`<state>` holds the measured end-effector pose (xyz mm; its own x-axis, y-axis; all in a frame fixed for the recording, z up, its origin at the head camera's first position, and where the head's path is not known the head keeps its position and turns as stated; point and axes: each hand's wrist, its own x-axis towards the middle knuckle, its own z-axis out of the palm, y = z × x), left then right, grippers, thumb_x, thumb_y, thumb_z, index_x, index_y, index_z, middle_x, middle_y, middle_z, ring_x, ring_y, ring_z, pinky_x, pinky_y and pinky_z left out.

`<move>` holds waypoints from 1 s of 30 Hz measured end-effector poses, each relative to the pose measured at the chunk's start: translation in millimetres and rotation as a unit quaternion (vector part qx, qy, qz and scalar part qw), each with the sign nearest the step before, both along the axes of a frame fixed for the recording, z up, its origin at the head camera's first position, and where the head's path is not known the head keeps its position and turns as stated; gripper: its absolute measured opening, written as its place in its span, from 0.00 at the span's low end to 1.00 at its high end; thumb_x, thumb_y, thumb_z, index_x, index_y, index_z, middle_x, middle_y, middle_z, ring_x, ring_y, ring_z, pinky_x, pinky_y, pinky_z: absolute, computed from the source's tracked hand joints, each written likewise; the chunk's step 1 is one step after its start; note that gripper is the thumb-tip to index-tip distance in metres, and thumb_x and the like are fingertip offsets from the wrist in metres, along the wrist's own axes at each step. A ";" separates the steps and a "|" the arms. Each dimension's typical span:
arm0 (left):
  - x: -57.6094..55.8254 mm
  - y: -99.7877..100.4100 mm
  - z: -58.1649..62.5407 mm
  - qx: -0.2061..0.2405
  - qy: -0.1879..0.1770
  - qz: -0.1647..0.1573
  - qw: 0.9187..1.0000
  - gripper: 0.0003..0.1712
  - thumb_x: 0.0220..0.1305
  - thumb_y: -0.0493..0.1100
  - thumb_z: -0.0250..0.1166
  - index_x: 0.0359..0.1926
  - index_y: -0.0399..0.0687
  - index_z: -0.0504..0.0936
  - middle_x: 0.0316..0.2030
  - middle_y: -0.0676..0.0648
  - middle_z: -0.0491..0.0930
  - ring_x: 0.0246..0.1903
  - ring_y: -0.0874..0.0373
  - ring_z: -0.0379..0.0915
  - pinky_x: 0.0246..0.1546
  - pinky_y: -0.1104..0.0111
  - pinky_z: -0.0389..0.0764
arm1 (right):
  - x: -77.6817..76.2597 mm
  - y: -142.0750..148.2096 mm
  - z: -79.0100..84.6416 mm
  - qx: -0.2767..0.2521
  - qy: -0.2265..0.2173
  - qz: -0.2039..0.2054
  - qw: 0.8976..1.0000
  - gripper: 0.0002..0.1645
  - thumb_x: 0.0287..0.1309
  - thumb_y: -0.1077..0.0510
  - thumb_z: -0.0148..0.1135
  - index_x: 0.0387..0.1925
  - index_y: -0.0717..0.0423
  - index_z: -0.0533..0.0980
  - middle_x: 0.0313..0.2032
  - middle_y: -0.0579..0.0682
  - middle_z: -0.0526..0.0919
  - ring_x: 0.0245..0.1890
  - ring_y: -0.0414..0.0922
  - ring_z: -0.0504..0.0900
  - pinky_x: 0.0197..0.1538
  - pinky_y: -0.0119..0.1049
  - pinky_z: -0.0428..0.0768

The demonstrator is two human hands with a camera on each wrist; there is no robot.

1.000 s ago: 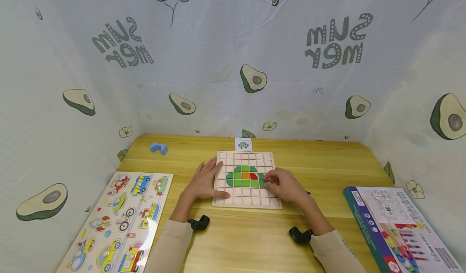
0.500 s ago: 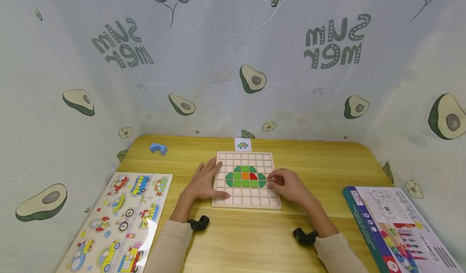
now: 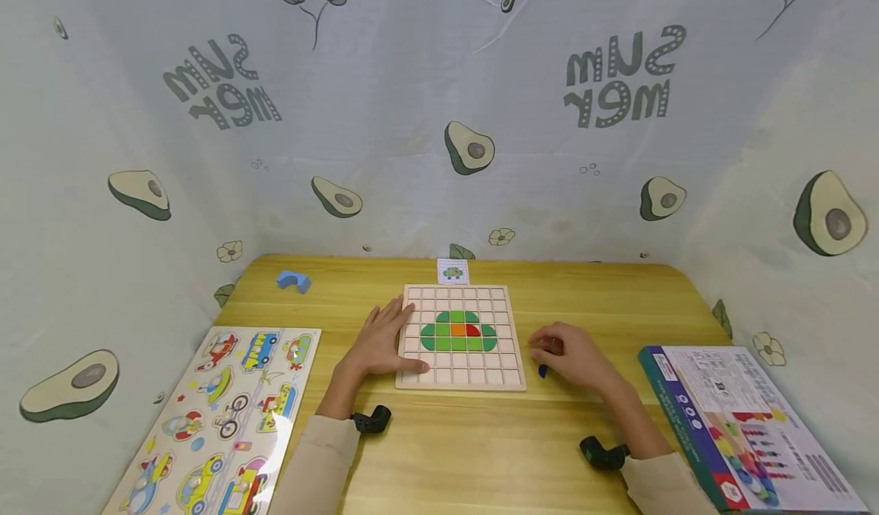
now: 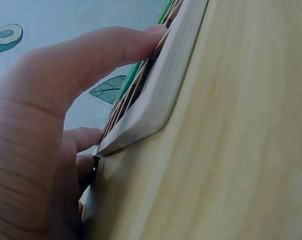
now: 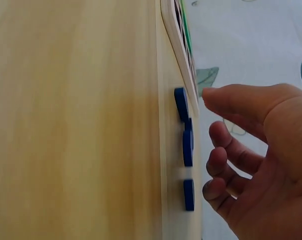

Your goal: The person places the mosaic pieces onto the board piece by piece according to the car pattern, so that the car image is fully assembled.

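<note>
A wooden grid board (image 3: 446, 378) lies on the table, bearing green tiles (image 3: 442, 343), an orange tile (image 3: 458, 330) and a red tile (image 3: 472, 331) in a car-like shape. My left hand (image 3: 379, 343) rests spread on its left side; the left wrist view shows the thumb (image 4: 116, 47) on top and other fingertips at the edge. Off the board's right side, my right hand (image 3: 571, 356) hovers over small blue pieces (image 3: 542, 371). Several blue pieces (image 5: 188, 148) lie there in the right wrist view, apart from the loosely bent fingers, which hold nothing.
Behind the board lies a small pattern card (image 3: 453, 272). A light blue arch block (image 3: 294, 281) sits at the back left. On the left is a vehicle puzzle board (image 3: 206, 393), on the right a printed box (image 3: 742, 416). A printed cloth (image 3: 398, 217) surrounds the table.
My right hand has drawn off the board's green tiles to the right, over the blue pieces. The left hand keeps its place on the board. The head view has shifted slightly.
</note>
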<state>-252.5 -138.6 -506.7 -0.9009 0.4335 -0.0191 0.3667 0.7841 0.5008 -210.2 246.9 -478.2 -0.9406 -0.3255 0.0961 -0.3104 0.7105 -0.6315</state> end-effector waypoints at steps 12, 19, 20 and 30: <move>-0.9 -0.8 0.1 -0.003 0.002 -0.004 1.000 0.71 0.45 0.73 0.73 0.82 0.46 0.53 0.83 0.39 0.42 0.82 0.41 0.39 0.82 0.45 0.37 | 4.7 24.7 -4.0 0.017 -0.011 0.066 0.998 0.16 0.58 0.67 0.68 0.46 0.50 0.86 0.38 0.44 0.82 0.36 0.41 0.75 0.39 0.34 0.77; -1.2 -1.3 -1.9 -0.002 0.004 -0.002 1.000 0.71 0.44 0.74 0.73 0.82 0.47 0.53 0.83 0.39 0.43 0.82 0.41 0.39 0.82 0.45 0.37 | 6.1 26.8 -4.2 0.013 -0.015 0.086 0.996 0.08 0.63 0.57 0.71 0.44 0.49 0.87 0.40 0.44 0.83 0.37 0.36 0.76 0.40 0.32 0.79; -0.9 -1.5 -1.4 0.000 0.004 -0.002 1.000 0.71 0.45 0.73 0.73 0.82 0.47 0.53 0.83 0.39 0.43 0.82 0.41 0.39 0.82 0.45 0.37 | 6.1 26.5 -4.0 0.016 -0.017 0.082 0.996 0.08 0.64 0.55 0.71 0.44 0.49 0.87 0.40 0.43 0.83 0.37 0.35 0.76 0.40 0.31 0.79; 0.3 -1.2 0.4 0.003 0.003 -0.002 1.000 0.71 0.44 0.73 0.73 0.82 0.46 0.53 0.83 0.39 0.43 0.82 0.40 0.39 0.82 0.45 0.37 | 5.9 23.3 -5.9 0.027 -0.031 0.056 0.998 0.08 0.64 0.55 0.72 0.44 0.49 0.87 0.38 0.42 0.82 0.36 0.36 0.74 0.39 0.31 0.77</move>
